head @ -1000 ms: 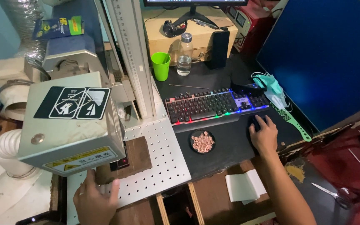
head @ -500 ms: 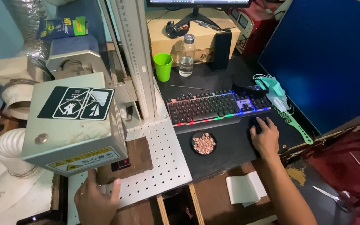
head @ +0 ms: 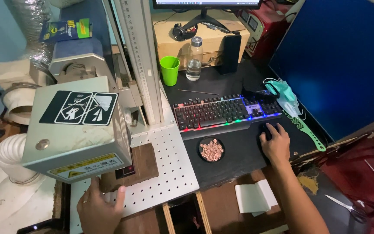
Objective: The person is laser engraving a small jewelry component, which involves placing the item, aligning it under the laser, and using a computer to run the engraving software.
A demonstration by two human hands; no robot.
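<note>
Black desk (head: 239,160), backlit keyboard (head: 226,112), round dish of pinkish pieces (head: 211,149), green cup (head: 169,70), water bottle (head: 194,59), perforated white plate (head: 169,173) with brown wooden block (head: 141,167)

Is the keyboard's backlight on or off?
On. The keyboard glows red, green, blue and purple between its keys and along its front edge.

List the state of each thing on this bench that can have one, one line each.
Left hand: flat on the perforated plate, at the brown board.
Right hand: covering the mouse.
Keyboard: backlit.
Green cup: upright.
Bottle: capped, partly filled.
Black dish: holding small copper-coloured pieces.
Monitor: plain blue screen.
Scissors: closed.
</note>
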